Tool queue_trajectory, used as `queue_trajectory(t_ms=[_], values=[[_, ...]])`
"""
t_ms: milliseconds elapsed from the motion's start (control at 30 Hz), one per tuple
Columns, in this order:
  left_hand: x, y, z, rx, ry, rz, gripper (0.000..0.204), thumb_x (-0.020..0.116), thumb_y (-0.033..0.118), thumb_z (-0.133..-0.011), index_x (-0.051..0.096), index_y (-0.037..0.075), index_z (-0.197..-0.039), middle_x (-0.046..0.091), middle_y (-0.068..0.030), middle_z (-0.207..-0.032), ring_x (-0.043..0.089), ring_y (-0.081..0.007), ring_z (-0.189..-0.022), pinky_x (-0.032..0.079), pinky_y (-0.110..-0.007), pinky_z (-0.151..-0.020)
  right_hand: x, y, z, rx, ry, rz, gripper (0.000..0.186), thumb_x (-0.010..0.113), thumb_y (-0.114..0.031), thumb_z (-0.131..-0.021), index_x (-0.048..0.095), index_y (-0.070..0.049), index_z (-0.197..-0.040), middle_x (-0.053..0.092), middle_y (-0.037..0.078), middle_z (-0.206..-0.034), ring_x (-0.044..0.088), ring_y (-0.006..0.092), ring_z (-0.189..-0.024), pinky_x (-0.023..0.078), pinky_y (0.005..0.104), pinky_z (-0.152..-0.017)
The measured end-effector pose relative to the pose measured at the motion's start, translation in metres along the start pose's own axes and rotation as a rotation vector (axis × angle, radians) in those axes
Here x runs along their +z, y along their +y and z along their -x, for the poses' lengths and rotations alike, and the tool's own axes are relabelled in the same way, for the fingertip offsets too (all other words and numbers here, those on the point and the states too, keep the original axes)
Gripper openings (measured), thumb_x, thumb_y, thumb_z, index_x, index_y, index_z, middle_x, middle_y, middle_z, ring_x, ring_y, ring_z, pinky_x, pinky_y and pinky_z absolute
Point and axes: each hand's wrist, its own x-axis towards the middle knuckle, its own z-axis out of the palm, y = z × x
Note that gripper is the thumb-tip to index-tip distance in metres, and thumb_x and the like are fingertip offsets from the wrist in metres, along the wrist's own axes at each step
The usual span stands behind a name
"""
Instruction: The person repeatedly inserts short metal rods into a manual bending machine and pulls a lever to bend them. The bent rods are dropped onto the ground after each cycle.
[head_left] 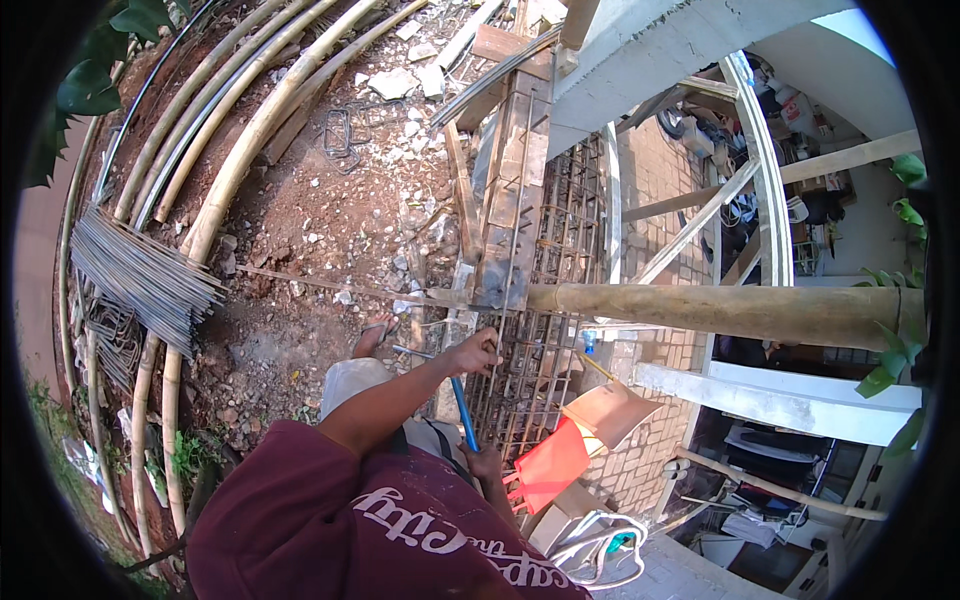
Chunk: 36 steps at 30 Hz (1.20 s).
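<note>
My left hand (476, 352) reaches across from the left, its fingers curled at the lower end of a thin steel rod (515, 235) that runs along a wooden board (522, 180). Lower down and closer to my body, my right hand (485, 463) is closed round a blue-handled tool (463, 408). A thin metal end of that tool points left, below my left forearm; its exact kind is unclear. Just right of both hands lies a long cage of tied reinforcing bars (530, 385), partly hidden by the board and a thick bamboo pole.
The bamboo pole (730, 312) crosses to the right. A red bag (550, 465) and brown sheet (610, 412) lie beside the cage. Left are rubble-strewn soil (300, 230), a bundle of bent steel bars (145, 275) and long bamboo poles (235, 190). Timber braces (765, 170) stand at right.
</note>
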Motion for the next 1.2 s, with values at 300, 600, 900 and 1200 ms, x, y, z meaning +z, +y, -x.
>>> queue_trajectory(t_ms=[300, 600, 900, 1200], values=[[0.039, -0.074, 0.030, -0.236, 0.132, -0.253, 0.092, 0.076, 0.006, -0.095, 0.022, 0.005, -0.170, 0.060, -0.0258, -0.132, 0.072, -0.0353, -0.098, 0.067, -0.050, -0.076, 0.037, 0.162, 0.024, -0.005, 0.174, -0.097, 0.058, 0.075, -0.060, -0.089, 0.082, -0.005, -0.103, 0.079, 0.024, -0.093, 0.077, 0.0416, -0.095, 0.058, 0.0527, -0.085], [0.040, -0.117, 0.045, -0.121, 0.239, -0.247, 0.033, 0.082, 0.005, -0.092, 0.060, 0.001, -0.116, 0.066, -0.0126, -0.101, 0.068, -0.0253, -0.087, 0.064, -0.046, -0.064, 0.008, 0.207, 0.056, 0.117, 0.112, -0.243, 0.046, 0.083, -0.048, -0.090, 0.078, -0.002, -0.093, 0.070, 0.011, -0.068, 0.069, 0.0227, -0.054, 0.055, 0.0391, -0.055], [0.025, -0.133, 0.056, -0.020, 0.099, -0.042, 0.026, 0.084, 0.011, -0.094, 0.060, 0.006, -0.103, 0.061, -0.0029, -0.086, 0.065, -0.0181, -0.078, 0.063, -0.042, -0.062, -0.058, 0.123, 0.028, -0.167, 0.248, -0.524, 0.040, 0.079, -0.046, -0.096, 0.077, -0.006, -0.102, 0.067, 0.005, -0.070, 0.064, 0.0198, -0.060, 0.051, 0.0408, -0.061], [0.036, -0.125, 0.068, -0.003, 0.179, -0.148, 0.027, 0.083, 0.014, -0.094, 0.058, 0.006, -0.102, 0.064, -0.0031, -0.087, 0.066, -0.0149, -0.075, 0.063, -0.037, -0.064, -0.168, 0.013, -0.049, -0.326, 0.372, -0.266, 0.057, 0.070, -0.056, -0.099, 0.075, 0.000, -0.114, 0.066, 0.008, -0.083, 0.059, 0.0201, -0.079, 0.048, 0.0414, -0.075]])
